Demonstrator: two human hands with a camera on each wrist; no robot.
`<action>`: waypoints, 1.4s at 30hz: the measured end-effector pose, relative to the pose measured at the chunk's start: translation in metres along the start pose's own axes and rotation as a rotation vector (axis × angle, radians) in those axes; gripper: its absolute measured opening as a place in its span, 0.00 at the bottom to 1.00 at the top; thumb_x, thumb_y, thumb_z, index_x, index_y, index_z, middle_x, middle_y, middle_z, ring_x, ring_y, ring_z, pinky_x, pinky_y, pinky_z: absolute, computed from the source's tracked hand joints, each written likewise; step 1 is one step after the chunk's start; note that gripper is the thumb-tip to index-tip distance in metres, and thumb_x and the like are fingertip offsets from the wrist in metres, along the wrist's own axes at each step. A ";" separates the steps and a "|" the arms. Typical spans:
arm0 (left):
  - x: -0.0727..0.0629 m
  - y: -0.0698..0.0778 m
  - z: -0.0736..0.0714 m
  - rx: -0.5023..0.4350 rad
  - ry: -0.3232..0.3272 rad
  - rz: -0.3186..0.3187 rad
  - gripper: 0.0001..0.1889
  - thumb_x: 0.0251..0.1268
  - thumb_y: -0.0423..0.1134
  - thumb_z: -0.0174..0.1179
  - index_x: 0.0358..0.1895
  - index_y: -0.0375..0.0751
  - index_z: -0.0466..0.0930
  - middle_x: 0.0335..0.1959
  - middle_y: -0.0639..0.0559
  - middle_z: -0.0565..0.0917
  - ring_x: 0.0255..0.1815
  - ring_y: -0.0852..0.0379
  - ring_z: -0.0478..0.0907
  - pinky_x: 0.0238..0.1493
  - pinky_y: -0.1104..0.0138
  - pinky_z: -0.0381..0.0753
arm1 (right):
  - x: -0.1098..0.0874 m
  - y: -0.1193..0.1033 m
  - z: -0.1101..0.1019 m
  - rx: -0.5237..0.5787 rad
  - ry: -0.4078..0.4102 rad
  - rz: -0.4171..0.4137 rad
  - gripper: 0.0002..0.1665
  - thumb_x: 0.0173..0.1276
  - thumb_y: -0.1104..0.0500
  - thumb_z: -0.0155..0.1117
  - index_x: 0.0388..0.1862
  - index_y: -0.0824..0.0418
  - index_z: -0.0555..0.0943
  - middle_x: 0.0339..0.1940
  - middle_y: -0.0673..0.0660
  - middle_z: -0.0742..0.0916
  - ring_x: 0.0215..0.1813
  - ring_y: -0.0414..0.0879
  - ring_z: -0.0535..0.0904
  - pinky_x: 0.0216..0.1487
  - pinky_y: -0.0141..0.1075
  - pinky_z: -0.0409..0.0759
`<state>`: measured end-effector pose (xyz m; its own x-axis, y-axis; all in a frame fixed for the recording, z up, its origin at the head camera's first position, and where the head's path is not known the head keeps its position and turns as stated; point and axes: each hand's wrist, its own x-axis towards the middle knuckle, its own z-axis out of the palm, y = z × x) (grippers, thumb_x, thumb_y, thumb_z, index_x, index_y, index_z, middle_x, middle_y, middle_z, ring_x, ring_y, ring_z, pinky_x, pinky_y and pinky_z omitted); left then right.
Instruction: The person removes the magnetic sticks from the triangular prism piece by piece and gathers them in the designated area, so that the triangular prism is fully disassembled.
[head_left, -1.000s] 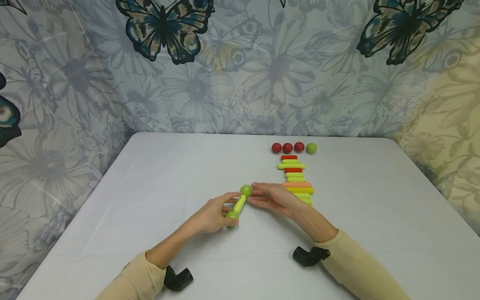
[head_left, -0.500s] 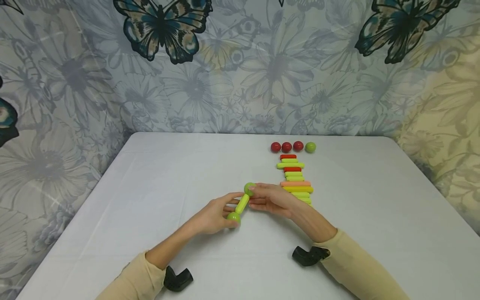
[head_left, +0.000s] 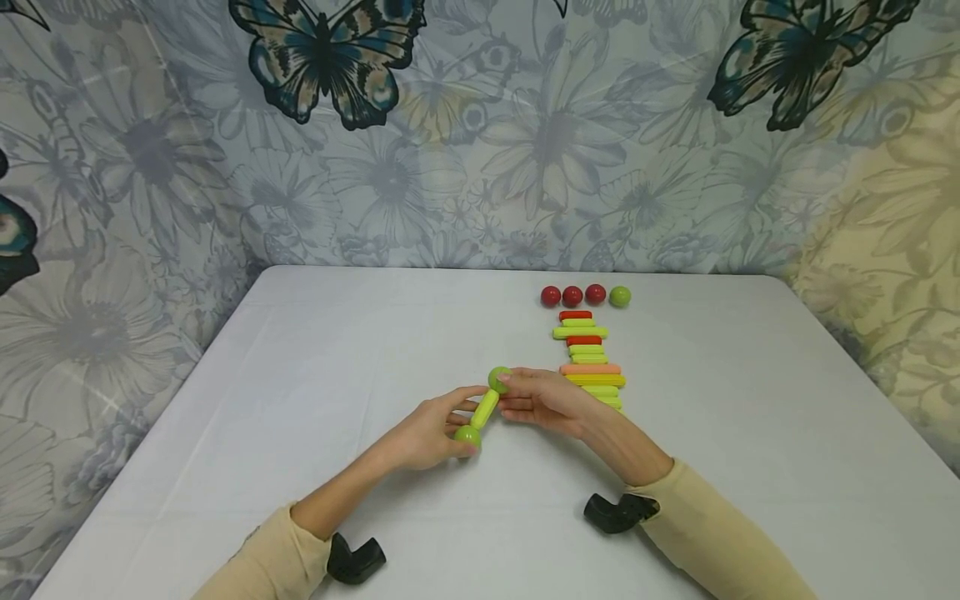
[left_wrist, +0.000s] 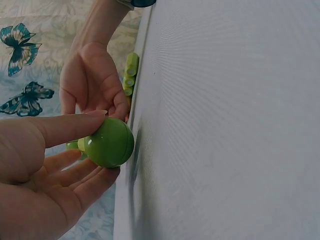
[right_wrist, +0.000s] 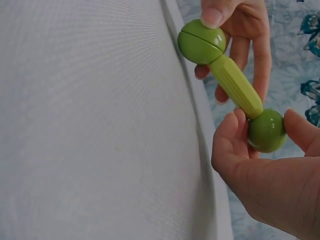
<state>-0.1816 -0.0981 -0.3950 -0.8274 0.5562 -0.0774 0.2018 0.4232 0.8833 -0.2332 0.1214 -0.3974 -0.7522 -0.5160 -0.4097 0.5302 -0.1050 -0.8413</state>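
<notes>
A lime-green ribbed rod (right_wrist: 237, 86) joins two glossy green balls into a dumbbell shape, tilted above the tabletop. My left hand (head_left: 427, 431) pinches the near ball (left_wrist: 112, 143) between its thumb and fingers. The far ball (right_wrist: 267, 130) sits between the thumb and curled fingers of my right hand (head_left: 551, 402). In the left wrist view, the near ball and thumb hide most of the rod.
Beyond my right hand lie several coloured rods (head_left: 588, 350) in a column, red, lime, yellow and orange. Three red balls (head_left: 572, 296) and a green ball (head_left: 619, 297) form a row behind them. A patterned wall (head_left: 480, 183) borders the white table (head_left: 360, 333).
My right thumb has come onto the far ball, where before the hand was beside it. The joined piece has shifted slightly right. Over the last half second little differs.
</notes>
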 end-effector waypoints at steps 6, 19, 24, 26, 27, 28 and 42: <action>0.001 0.001 0.000 0.009 -0.004 -0.005 0.39 0.56 0.25 0.65 0.72 0.42 0.58 0.65 0.40 0.69 0.61 0.43 0.71 0.56 0.64 0.74 | 0.000 0.000 0.000 0.003 -0.005 -0.003 0.15 0.75 0.59 0.53 0.55 0.66 0.69 0.40 0.57 0.82 0.41 0.48 0.80 0.49 0.36 0.79; 0.000 -0.001 0.000 0.028 0.004 -0.005 0.38 0.56 0.26 0.66 0.71 0.41 0.60 0.62 0.37 0.71 0.59 0.41 0.73 0.55 0.60 0.76 | -0.002 -0.002 -0.001 0.057 0.038 -0.046 0.18 0.76 0.53 0.50 0.53 0.66 0.69 0.42 0.60 0.84 0.41 0.47 0.83 0.49 0.37 0.80; 0.000 -0.002 -0.001 0.043 0.010 -0.015 0.38 0.56 0.27 0.67 0.71 0.40 0.60 0.62 0.36 0.71 0.57 0.41 0.74 0.54 0.59 0.76 | -0.002 -0.005 -0.003 0.054 0.058 -0.073 0.23 0.76 0.54 0.50 0.61 0.69 0.65 0.52 0.65 0.79 0.48 0.51 0.80 0.55 0.39 0.76; 0.000 -0.003 -0.001 0.050 0.009 -0.015 0.38 0.57 0.27 0.67 0.71 0.40 0.59 0.62 0.36 0.71 0.57 0.41 0.75 0.54 0.59 0.76 | -0.003 -0.007 -0.003 0.045 0.056 -0.075 0.27 0.76 0.57 0.50 0.66 0.71 0.62 0.55 0.66 0.77 0.51 0.52 0.79 0.56 0.40 0.75; 0.000 -0.003 -0.001 0.049 0.009 -0.017 0.38 0.57 0.27 0.67 0.71 0.40 0.59 0.62 0.36 0.71 0.57 0.41 0.75 0.54 0.59 0.76 | -0.004 -0.007 -0.003 0.046 0.057 -0.077 0.28 0.76 0.58 0.51 0.68 0.71 0.60 0.55 0.66 0.76 0.51 0.52 0.79 0.56 0.40 0.76; 0.000 -0.003 -0.001 0.049 0.009 -0.021 0.38 0.57 0.28 0.67 0.71 0.40 0.59 0.62 0.36 0.71 0.56 0.41 0.75 0.53 0.59 0.77 | -0.005 -0.008 -0.003 0.053 0.052 -0.079 0.29 0.76 0.59 0.51 0.69 0.70 0.58 0.54 0.64 0.77 0.51 0.52 0.79 0.55 0.39 0.76; 0.000 -0.002 -0.002 0.039 0.022 -0.065 0.38 0.57 0.29 0.67 0.71 0.39 0.60 0.60 0.34 0.72 0.54 0.41 0.77 0.48 0.60 0.80 | -0.010 -0.015 -0.004 0.047 0.020 -0.118 0.29 0.75 0.56 0.53 0.67 0.70 0.60 0.50 0.61 0.81 0.42 0.47 0.82 0.48 0.33 0.80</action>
<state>-0.1831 -0.1005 -0.3962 -0.8508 0.5107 -0.1237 0.1669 0.4858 0.8580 -0.2351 0.1316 -0.3820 -0.8182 -0.4804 -0.3159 0.4546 -0.2040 -0.8670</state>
